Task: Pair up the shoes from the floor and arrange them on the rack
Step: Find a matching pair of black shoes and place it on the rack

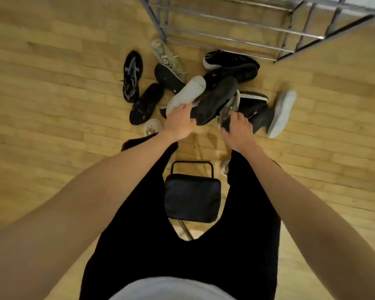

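left hand (178, 122) grips the heel end of a white-soled shoe (187, 94) in the floor pile, right hand (238, 128) curls round a grey shoe (227, 109) just past its fingers. sneakers look light and squashy, so i'd grab by the heel collar.

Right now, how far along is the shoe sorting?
Barely started. The metal rack holds no shoes on the shelves in view. In hand: the left hand grips a pale-soled shoe; the right hand reaches into the pile. Left: everything, including two black sneakers lying apart.
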`<state>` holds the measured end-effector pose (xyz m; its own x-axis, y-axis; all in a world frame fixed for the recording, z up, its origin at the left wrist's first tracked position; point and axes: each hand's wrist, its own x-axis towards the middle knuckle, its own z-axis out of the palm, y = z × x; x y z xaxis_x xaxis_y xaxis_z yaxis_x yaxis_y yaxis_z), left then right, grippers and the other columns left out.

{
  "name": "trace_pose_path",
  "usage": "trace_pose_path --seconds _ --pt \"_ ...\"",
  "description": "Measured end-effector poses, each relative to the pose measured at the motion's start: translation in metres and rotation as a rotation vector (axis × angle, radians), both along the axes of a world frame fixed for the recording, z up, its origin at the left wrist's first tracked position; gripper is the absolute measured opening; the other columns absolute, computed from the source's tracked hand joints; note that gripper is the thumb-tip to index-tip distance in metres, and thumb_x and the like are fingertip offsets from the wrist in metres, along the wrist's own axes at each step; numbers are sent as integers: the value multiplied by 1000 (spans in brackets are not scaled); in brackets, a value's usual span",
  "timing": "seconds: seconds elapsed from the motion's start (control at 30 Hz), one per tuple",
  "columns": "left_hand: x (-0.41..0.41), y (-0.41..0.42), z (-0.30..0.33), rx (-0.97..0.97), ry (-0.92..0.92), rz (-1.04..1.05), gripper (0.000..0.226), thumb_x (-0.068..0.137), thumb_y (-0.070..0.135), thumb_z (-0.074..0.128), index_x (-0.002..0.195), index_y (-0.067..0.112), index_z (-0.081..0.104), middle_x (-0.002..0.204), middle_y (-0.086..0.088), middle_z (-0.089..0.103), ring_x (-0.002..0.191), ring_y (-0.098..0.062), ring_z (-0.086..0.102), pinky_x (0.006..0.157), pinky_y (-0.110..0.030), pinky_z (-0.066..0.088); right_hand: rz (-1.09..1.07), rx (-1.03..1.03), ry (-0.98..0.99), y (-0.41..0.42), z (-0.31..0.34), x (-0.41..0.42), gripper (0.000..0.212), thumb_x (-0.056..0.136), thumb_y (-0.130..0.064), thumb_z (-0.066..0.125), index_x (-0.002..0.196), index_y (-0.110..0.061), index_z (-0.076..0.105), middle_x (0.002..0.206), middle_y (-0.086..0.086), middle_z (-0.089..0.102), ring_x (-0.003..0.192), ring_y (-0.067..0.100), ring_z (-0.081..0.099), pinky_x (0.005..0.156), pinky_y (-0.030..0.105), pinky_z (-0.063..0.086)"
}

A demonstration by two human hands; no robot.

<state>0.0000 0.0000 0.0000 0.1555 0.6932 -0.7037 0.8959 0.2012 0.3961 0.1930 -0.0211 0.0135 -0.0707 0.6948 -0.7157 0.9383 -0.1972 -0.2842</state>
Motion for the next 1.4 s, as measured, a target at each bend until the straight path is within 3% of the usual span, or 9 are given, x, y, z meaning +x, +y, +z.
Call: trace_pose_path --seconds 0.27,0.43,0.53,0.7,0.77,0.93,1.07,1.23,1.4 --pt "31 21 -162 21 -64 32 60 91 25 58 144 9 36 140 -14 46 127 -32 45 105 -43 40 -57 106 14 20 -167 19 63 89 -20 58 143 -5 31 146 19 37 134 39 35 107 50 33" --pt "42 24 -247 24 -85 -90 83 81 37 72 146 7 29 141 -18 42 129 -33 41 105 -40 38 155 383 -89 37 -250 34 78 82 -10 61 151 -10 23 160 18 12 147 38 11 116 51 21" --pt "40 23 -284 41 -67 -116 102 68 49 80 145 6 28 141 -19 41 131 -35 40 107 -41 37 335 434 -131 49 -284 35 95 71 -8 69 152 -15 21 162 15 6 149 37 5 118 52 11" --pt "37 9 -325 72 9 -206 123 63 58 80 150 3 12 147 -22 29 136 -39 33 111 -45 33 517 461 -252 57 -321 23 94 58 -18 82 143 -19 42 158 12 26 147 39 14 113 64 6" --pt "37 2 -333 109 22 -232 125 64 57 80 150 1 8 148 -24 26 136 -40 32 111 -45 34 510 489 -278 57 -327 21 88 57 -18 82 138 -17 48 154 13 34 146 41 17 112 65 5" --pt "37 -7 -331 109 -57 -124 115 69 42 80 151 5 8 148 -21 27 137 -38 30 110 -47 35 487 489 -255 59 -320 19 73 69 -13 73 138 -21 49 155 12 32 147 39 11 112 65 1" --pt "26 -1 -319 91 -213 85 95 68 38 76 147 14 29 144 -11 41 131 -28 43 105 -40 42 482 526 -227 61 -313 22 55 80 -8 65 133 -20 55 145 12 45 144 38 21 114 66 5" --pt "3 5 -279 137 -426 328 50 78 25 74 124 15 59 114 0 64 103 -16 63 85 -28 55 361 565 -212 56 -290 15 48 91 -12 56 138 -22 49 145 6 46 144 32 22 116 59 4" --pt "-21 7 -229 284 -525 339 52 68 46 82 109 16 70 104 6 70 97 -6 66 87 -25 54 128 750 -58 29 -264 12 43 91 -12 52 134 -18 53 137 7 54 140 34 32 116 53 14"
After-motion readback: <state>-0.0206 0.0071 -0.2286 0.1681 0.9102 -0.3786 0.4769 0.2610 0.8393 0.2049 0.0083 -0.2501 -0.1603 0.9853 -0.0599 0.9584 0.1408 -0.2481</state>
